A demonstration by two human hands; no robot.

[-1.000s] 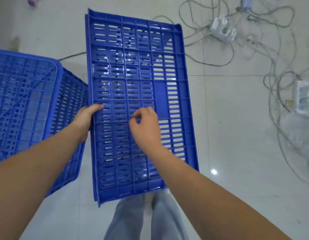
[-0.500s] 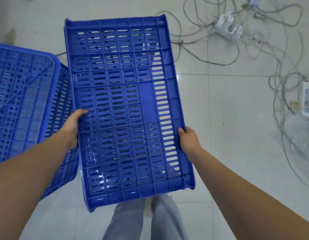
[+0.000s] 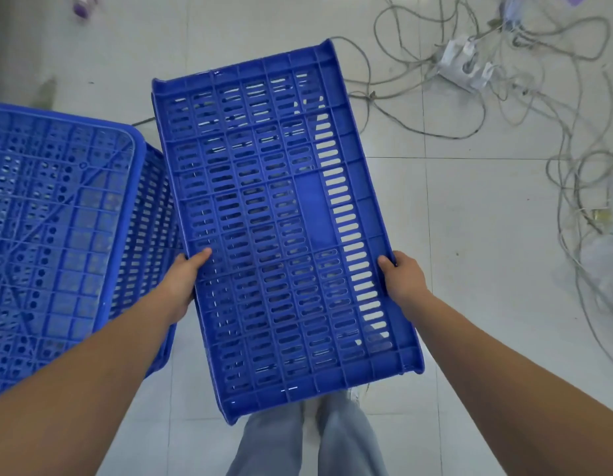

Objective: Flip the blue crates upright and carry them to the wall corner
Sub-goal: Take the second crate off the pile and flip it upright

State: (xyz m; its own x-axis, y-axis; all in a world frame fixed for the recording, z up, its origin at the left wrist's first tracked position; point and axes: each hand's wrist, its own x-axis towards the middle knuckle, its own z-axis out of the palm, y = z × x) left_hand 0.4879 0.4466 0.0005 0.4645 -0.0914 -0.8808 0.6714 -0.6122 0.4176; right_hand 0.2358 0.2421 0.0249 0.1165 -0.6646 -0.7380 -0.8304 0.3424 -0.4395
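Both hands grip the held blue crate [image 3: 281,228] by its long edges: left hand [image 3: 183,280] thumb over the left edge, right hand [image 3: 402,280] curled round the right. It hangs above the tiled floor [image 3: 469,269], slotted face up, probably a side wall. Second blue crate [image 3: 57,235] sits left, upside down. Tangled cables [image 3: 504,80] top right.

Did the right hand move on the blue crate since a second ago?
Yes. The right hand left the middle of the held blue crate and now grips its right edge, toward the cables on the floor.
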